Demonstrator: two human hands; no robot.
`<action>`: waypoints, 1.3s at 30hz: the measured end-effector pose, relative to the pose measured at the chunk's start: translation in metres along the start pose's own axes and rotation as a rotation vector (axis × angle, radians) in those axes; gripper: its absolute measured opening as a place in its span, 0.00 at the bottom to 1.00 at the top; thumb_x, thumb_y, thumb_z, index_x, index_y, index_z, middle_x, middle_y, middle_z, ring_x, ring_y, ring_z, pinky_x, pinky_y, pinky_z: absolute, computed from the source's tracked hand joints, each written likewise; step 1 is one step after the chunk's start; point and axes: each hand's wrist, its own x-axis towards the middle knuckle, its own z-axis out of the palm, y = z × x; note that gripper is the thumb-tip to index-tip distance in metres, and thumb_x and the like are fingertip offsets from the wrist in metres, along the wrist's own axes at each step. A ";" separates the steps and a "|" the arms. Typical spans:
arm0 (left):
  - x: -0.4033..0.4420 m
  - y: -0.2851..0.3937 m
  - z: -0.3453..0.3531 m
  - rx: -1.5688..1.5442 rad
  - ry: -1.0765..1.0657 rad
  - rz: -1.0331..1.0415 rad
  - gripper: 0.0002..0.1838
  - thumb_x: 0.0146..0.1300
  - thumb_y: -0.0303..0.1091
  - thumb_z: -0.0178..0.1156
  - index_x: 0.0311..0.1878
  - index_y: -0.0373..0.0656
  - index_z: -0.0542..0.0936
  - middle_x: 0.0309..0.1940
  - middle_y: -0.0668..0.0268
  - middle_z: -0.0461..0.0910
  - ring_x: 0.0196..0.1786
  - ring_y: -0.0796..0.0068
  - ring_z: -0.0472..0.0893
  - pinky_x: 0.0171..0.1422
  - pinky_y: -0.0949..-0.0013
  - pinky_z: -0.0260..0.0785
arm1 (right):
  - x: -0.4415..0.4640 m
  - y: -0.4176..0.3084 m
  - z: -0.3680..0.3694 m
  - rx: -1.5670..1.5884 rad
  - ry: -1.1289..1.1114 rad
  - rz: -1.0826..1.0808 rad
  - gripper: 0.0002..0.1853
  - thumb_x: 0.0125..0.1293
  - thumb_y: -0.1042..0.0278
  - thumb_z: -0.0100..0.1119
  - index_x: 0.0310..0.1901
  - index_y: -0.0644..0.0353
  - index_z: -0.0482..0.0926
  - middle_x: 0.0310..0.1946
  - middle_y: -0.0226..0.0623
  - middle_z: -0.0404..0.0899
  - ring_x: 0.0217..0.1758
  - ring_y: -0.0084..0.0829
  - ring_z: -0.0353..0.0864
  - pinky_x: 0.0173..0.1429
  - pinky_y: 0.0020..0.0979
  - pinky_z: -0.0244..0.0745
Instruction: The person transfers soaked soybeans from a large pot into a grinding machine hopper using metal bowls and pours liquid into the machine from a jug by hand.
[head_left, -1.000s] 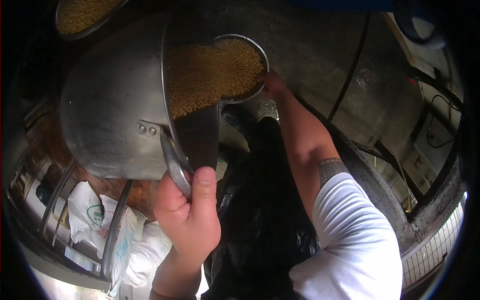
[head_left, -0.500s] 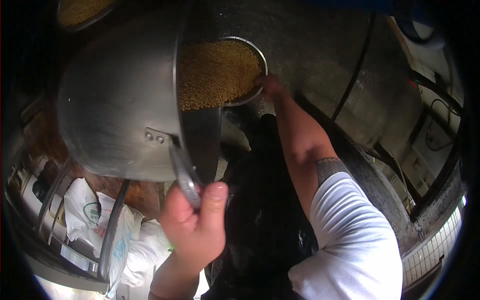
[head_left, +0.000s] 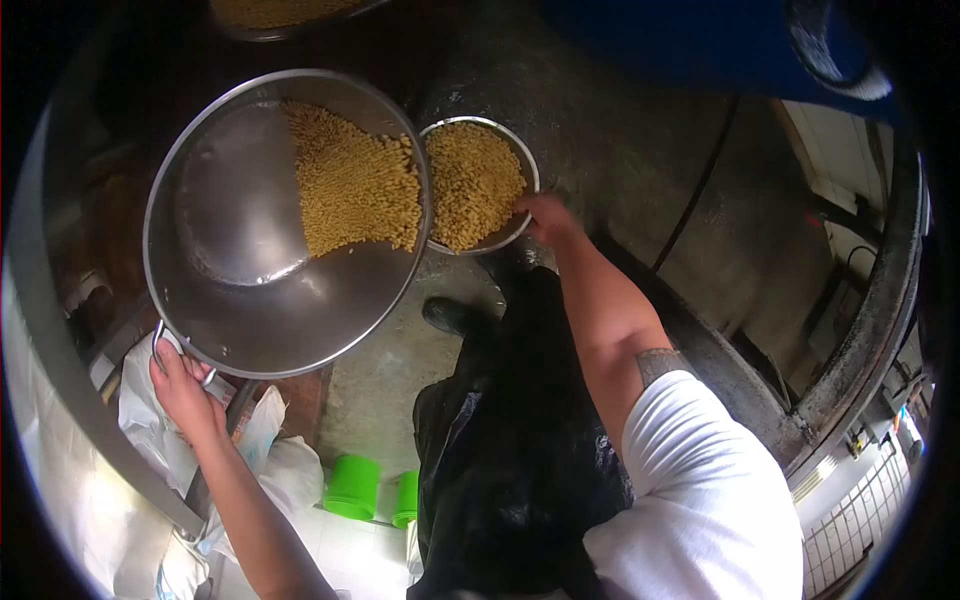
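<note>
At left, your left hand grips the large metal pot by its handle; your right hand grasps the soybean-filled bowl's rim.

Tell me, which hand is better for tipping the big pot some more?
Probably the left hand: it grips the pot by its handle. The right hand is over at the bowl's far rim.

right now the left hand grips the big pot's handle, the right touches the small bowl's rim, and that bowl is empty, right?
Not empty: the head view shows yellow grains in the small bowl. Left hand on the handle, right hand at the rim: correct.
</note>
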 end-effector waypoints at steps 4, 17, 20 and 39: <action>0.058 -0.047 -0.049 0.256 0.122 0.002 0.20 0.81 0.48 0.57 0.60 0.41 0.76 0.36 0.72 0.75 0.35 0.83 0.71 0.43 0.73 0.68 | -0.005 0.000 -0.001 0.073 -0.081 0.022 0.28 0.58 0.84 0.60 0.63 0.68 0.75 0.53 0.49 0.81 0.56 0.50 0.85 0.55 0.56 0.87; -0.147 -0.074 -0.038 0.542 -0.446 -0.288 0.35 0.79 0.46 0.59 0.80 0.36 0.63 0.79 0.49 0.67 0.79 0.58 0.69 0.82 0.56 0.60 | -0.104 -0.056 -0.005 0.087 -0.150 -0.069 0.25 0.55 0.89 0.56 0.57 0.67 0.78 0.46 0.44 0.82 0.48 0.44 0.84 0.50 0.48 0.85; -0.247 -0.125 -0.091 0.432 -0.524 -0.403 0.32 0.77 0.46 0.62 0.74 0.33 0.70 0.64 0.48 0.81 0.67 0.57 0.81 0.73 0.56 0.72 | -0.196 -0.089 0.037 -0.053 -0.101 -0.097 0.26 0.54 0.89 0.56 0.58 0.66 0.78 0.45 0.44 0.83 0.48 0.44 0.84 0.52 0.46 0.84; -0.687 -0.286 -0.168 -0.125 0.219 -0.738 0.23 0.75 0.48 0.59 0.55 0.34 0.84 0.41 0.54 0.88 0.41 0.60 0.87 0.49 0.59 0.78 | -0.421 -0.076 0.096 -0.719 -0.477 -0.122 0.27 0.55 0.86 0.53 0.59 0.66 0.76 0.50 0.46 0.82 0.48 0.46 0.85 0.54 0.48 0.85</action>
